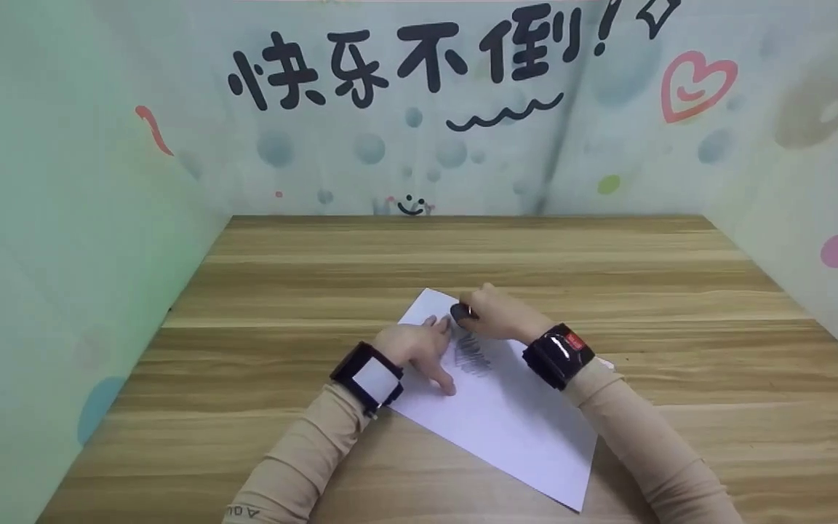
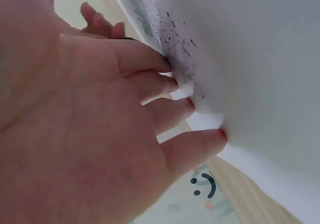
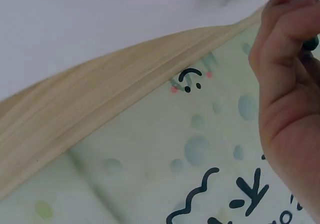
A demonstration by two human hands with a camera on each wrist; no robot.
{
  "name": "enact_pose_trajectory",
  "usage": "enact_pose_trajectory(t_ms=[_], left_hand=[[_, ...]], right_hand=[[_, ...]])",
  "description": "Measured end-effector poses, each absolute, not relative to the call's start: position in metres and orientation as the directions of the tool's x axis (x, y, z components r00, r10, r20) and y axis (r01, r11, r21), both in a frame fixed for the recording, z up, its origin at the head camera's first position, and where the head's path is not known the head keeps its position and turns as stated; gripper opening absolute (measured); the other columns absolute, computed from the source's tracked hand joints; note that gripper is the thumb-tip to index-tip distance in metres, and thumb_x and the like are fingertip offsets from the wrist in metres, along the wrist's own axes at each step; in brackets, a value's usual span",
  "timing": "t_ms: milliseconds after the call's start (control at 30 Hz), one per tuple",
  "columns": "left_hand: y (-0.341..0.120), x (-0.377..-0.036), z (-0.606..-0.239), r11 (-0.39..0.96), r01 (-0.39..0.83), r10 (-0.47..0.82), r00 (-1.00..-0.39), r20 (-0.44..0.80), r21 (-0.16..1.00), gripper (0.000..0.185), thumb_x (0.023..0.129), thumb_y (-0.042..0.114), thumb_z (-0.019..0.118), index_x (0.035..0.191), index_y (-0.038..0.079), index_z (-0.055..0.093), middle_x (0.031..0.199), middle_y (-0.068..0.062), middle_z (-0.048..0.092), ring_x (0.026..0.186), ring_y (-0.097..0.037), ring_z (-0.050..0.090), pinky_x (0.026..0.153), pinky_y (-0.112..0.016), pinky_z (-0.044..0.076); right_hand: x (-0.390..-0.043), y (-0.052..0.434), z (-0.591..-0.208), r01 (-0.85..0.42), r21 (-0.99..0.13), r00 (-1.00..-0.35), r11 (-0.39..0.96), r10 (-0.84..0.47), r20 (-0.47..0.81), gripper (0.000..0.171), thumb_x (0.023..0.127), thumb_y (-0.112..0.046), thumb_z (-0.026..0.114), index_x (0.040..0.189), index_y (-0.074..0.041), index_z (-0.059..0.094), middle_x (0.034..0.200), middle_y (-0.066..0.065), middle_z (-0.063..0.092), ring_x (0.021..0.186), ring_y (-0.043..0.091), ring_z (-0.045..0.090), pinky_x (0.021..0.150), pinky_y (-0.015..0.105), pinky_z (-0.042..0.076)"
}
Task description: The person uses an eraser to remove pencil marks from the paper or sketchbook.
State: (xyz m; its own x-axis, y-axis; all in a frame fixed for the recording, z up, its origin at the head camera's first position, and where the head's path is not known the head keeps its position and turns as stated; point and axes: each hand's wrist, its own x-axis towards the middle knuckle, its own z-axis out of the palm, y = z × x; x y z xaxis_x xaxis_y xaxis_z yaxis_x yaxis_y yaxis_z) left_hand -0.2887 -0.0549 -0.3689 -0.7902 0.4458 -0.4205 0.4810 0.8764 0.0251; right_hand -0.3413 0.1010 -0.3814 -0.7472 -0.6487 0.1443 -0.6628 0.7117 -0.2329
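A white sheet of paper [image 1: 521,415] lies at a slant on the wooden table, with a patch of grey pencil-like scribble [image 1: 471,356] near its upper left. My left hand [image 1: 415,348] presses on the sheet beside the scribble, its fingers spread and fairly straight. In my right hand [image 1: 499,313] is a small dark rounded object [image 1: 463,313], gripped by curled fingers at the scribble's upper end. Part of that object is hidden by the hand, and its kind cannot be told. The left wrist view shows dark specks [image 2: 175,34] scattered on the paper by the left fingertips.
Wood-grain tabletop [image 1: 281,291] surrounds the sheet. A printed back wall [image 1: 492,160] with black characters stands at the table's far edge, and side walls [image 1: 62,218] rise at left and right. Both wrists wear black straps with devices [image 1: 559,356].
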Motion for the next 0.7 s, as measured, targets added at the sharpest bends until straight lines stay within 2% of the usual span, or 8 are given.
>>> enact_pose_trajectory(t_ms=[100,267,467,600,700], left_hand=[[-0.0557,-0.2891,-0.3700,0.878,0.477,0.441,-0.791,-0.424,0.023,0.103,0.076,0.056,0.064,0.147,0.004,0.011,0.156,-0.008,0.004,0.144,-0.024,0.005,0.117,-0.034,0.015],[-0.0570,-0.2900,-0.3715,0.897,0.441,0.408,-0.805,-0.431,0.028,0.102,0.075,0.057,0.065,0.146,0.005,0.015,0.155,-0.012,0.001,0.144,-0.024,0.004,0.117,-0.035,0.015],[-0.0555,-0.2919,-0.3696,0.892,0.451,0.398,-0.792,-0.462,-0.005,0.102,0.077,0.058,0.062,0.147,0.007,0.009,0.155,-0.012,-0.003,0.144,-0.025,0.000,0.118,-0.035,0.011],[-0.0553,-0.2920,-0.3694,0.906,0.422,0.379,-0.802,-0.461,0.009,0.103,0.076,0.060,0.062,0.147,0.005,0.011,0.155,-0.011,-0.004,0.144,-0.024,0.000,0.117,-0.035,0.012],[-0.0557,-0.2915,-0.3695,0.907,0.422,0.376,-0.801,-0.465,0.006,0.103,0.076,0.059,0.062,0.147,0.006,0.010,0.155,-0.011,-0.004,0.144,-0.023,-0.001,0.117,-0.035,0.012]], right_hand=[[-0.3400,0.0969,-0.3871,-0.703,-0.127,-0.708,0.700,-0.669,0.226,0.010,0.082,-0.007,0.061,0.075,0.000,0.059,0.063,0.005,0.054,0.054,0.014,0.048,0.050,0.025,0.044],[-0.3372,0.0939,-0.3868,-0.765,-0.140,-0.643,0.628,-0.741,0.191,0.009,0.077,-0.006,0.065,0.074,0.001,0.060,0.064,0.008,0.059,0.054,0.014,0.049,0.049,0.024,0.044],[-0.3385,0.0960,-0.3840,-0.728,-0.161,-0.685,0.666,-0.704,0.186,0.010,0.075,-0.008,0.067,0.075,0.001,0.061,0.065,0.007,0.058,0.057,0.013,0.046,0.051,0.021,0.040],[-0.3340,0.0959,-0.3811,-0.770,-0.174,-0.637,0.614,-0.756,0.148,0.010,0.073,-0.008,0.068,0.074,0.000,0.063,0.064,0.007,0.062,0.054,0.013,0.049,0.049,0.021,0.042],[-0.3323,0.0957,-0.3813,-0.766,-0.172,-0.642,0.620,-0.753,0.145,0.010,0.073,-0.009,0.069,0.073,-0.001,0.063,0.064,0.007,0.062,0.056,0.013,0.050,0.050,0.021,0.042]])
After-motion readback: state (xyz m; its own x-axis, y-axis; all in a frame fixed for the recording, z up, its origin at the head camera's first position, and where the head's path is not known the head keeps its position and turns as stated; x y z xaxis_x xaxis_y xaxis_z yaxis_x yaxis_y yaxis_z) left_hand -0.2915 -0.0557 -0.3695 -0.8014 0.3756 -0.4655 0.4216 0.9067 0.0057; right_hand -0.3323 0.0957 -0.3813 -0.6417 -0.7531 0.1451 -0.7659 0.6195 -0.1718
